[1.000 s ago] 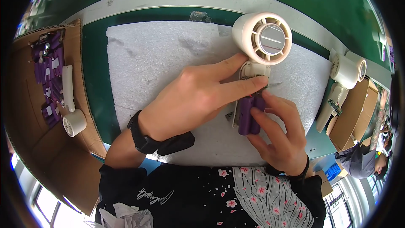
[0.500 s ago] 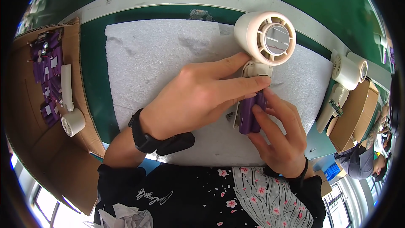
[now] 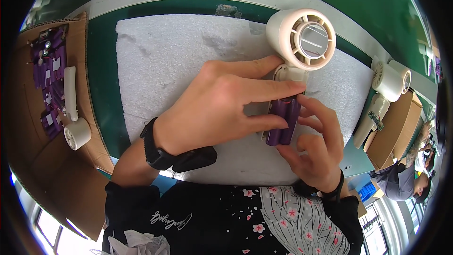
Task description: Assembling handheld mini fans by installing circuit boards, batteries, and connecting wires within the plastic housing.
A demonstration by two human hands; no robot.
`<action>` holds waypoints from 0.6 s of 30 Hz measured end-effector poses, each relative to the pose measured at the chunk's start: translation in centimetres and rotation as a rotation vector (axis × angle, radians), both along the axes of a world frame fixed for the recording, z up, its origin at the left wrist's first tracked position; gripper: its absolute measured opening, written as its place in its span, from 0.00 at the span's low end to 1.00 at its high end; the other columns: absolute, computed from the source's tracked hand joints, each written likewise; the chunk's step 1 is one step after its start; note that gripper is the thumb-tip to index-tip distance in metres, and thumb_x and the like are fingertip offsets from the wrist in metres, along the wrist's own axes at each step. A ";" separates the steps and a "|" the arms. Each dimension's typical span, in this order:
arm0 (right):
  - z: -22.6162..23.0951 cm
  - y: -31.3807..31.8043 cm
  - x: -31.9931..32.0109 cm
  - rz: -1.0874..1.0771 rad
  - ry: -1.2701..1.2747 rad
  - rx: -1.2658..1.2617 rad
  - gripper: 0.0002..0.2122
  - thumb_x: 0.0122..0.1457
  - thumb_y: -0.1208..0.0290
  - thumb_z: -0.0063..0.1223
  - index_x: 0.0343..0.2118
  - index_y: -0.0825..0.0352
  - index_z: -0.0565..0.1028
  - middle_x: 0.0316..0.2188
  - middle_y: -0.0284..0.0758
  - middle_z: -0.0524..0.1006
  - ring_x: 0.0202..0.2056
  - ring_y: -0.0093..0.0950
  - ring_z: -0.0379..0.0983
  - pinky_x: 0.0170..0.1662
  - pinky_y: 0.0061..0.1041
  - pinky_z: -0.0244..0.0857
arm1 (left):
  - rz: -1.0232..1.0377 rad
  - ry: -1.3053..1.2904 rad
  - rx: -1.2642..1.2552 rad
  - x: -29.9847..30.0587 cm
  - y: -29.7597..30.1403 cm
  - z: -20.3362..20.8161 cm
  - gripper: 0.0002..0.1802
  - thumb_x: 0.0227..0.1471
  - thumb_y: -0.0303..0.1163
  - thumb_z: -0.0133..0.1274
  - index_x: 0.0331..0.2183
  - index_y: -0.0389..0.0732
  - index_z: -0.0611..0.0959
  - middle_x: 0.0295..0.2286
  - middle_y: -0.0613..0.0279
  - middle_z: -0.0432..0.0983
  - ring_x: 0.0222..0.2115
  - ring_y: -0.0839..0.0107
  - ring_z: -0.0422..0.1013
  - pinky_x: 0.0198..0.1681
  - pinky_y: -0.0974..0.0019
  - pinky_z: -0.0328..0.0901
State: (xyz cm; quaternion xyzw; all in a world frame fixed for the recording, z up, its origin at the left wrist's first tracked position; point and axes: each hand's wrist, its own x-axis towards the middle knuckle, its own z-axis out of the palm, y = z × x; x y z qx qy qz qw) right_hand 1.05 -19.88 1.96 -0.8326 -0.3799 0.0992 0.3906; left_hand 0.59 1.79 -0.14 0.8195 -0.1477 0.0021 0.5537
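Note:
A cream handheld fan lies on the white foam sheet, its round head at the far end and its handle toward me. In the opened handle sits a purple twin-cell battery pack. My left hand reaches across from the left and is closed on the handle. Its index finger lies over the top of the battery pack, and its thumb presses on the purple cells. With bent fingers, my right hand pinches the handle's right edge and the pack's lower end. The handle's inside is partly hidden by my fingers.
The foam sheet covers the green table. At left, a cardboard box contains several purple battery packs and another cream fan. Cream fans lie at right by a smaller box. A person sits far right.
My left thumb has come into view on the purple battery pack. My right thumb has slid off the cells to their lower end. The fan has shifted slightly away and right.

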 end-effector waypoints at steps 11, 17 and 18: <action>0.1 0.5 0.7 -0.004 0.051 -0.046 0.23 0.32 0.84 0.69 0.31 0.64 0.66 0.48 0.48 0.64 0.42 0.38 0.70 0.36 0.31 0.74 | -0.011 0.077 -0.041 -0.1 0.0 0.0 0.31 0.27 0.22 0.70 0.41 0.42 0.84 0.47 0.45 0.73 0.37 0.59 0.78 0.36 0.67 0.76; 0.3 1.1 0.7 -0.120 0.053 -0.007 0.27 0.31 0.81 0.68 0.39 0.61 0.71 0.47 0.42 0.65 0.37 0.37 0.72 0.32 0.28 0.75 | 0.006 0.066 -0.075 -0.1 -0.2 0.2 0.29 0.29 0.23 0.67 0.41 0.42 0.83 0.38 0.52 0.77 0.32 0.56 0.77 0.34 0.64 0.73; 0.4 1.2 0.6 -0.123 0.070 -0.042 0.28 0.31 0.81 0.68 0.41 0.61 0.71 0.47 0.41 0.65 0.37 0.36 0.72 0.32 0.28 0.75 | 0.011 0.041 -0.073 -0.1 -0.2 0.2 0.29 0.29 0.23 0.67 0.41 0.42 0.83 0.38 0.52 0.77 0.32 0.56 0.77 0.34 0.64 0.73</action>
